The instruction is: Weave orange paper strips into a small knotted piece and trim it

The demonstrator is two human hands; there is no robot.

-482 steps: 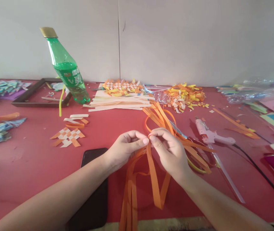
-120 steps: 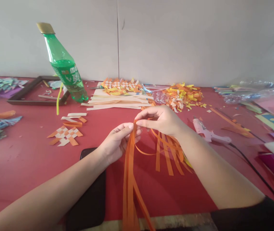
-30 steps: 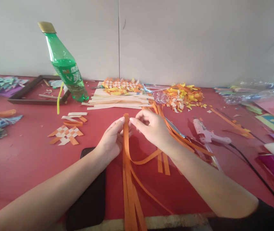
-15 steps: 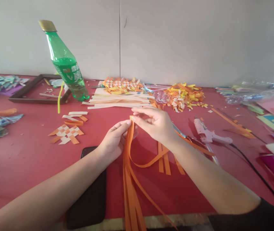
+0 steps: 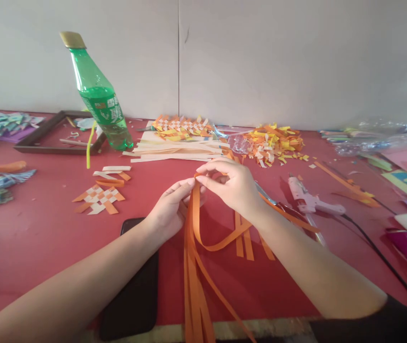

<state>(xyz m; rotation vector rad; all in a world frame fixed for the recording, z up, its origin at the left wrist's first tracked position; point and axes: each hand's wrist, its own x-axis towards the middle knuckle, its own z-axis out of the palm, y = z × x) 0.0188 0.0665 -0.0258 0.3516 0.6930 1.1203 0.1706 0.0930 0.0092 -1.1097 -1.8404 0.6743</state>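
Both hands meet over the middle of the red table [image 5: 46, 238]. My left hand [image 5: 170, 207] pinches the top ends of several long orange paper strips [image 5: 193, 267] that hang down past the table's front edge. My right hand [image 5: 232, 185] is closed on the same strip ends from the right, fingertips touching the left hand's. One orange strip loops from the bunch under my right wrist. More orange strips [image 5: 246, 240] lie flat beneath my right forearm.
A tilted green bottle [image 5: 99, 102] leans at the back left by a dark wooden frame [image 5: 35, 142]. Cream strips [image 5: 175, 150], woven orange-white pieces [image 5: 98, 200], paper scraps [image 5: 275, 140], a pink glue gun [image 5: 307, 200] and a black phone [image 5: 132, 295] lie around.
My right hand has curled tighter on the strip ends and the looped strip has shifted slightly. The left hand stays almost where it was.
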